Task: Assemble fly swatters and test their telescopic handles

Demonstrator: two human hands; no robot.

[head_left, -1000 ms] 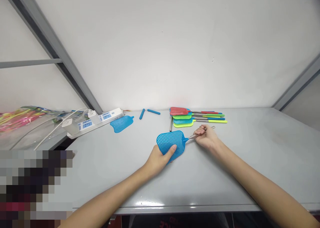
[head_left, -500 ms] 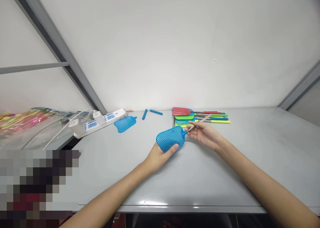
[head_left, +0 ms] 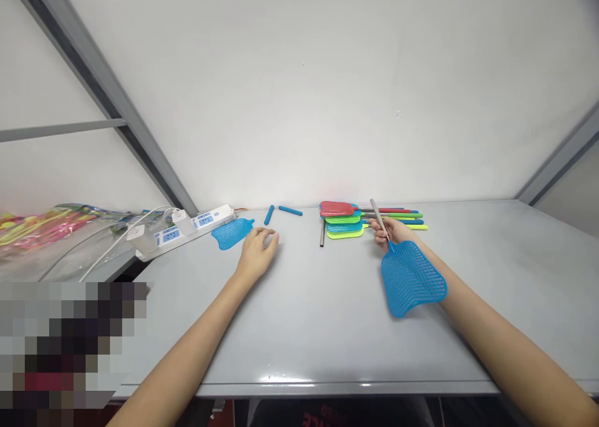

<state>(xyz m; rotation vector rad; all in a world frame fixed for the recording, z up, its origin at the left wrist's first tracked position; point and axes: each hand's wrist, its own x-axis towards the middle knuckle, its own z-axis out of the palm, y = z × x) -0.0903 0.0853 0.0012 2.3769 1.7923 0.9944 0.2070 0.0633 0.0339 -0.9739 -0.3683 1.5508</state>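
My right hand (head_left: 389,232) is closed around the metal rod of a blue fly swatter (head_left: 412,277); its mesh head hangs toward me and the bare rod end points up and away. Over the table, my left hand (head_left: 259,247) is empty, its fingers apart and curved. Just beyond it lies a loose blue swatter head (head_left: 230,234). Two blue handle grips (head_left: 291,211) rest near the wall. A pile of finished-looking fly swatters (head_left: 337,209), with red, green, blue and yellow parts, lies at the back. Beside that pile is a short metal tube (head_left: 322,233).
A white power strip (head_left: 206,218) with plugged-in adapters and white cables runs along the left back of the grey table (head_left: 299,327). Clear plastic bags (head_left: 60,233) with colourful items lie farther left. A pale wall (head_left: 299,102) bounds the back.
My left hand has let go of the swatter's mesh head and moved left toward the loose head. My right hand has turned the swatter so its head points toward me.
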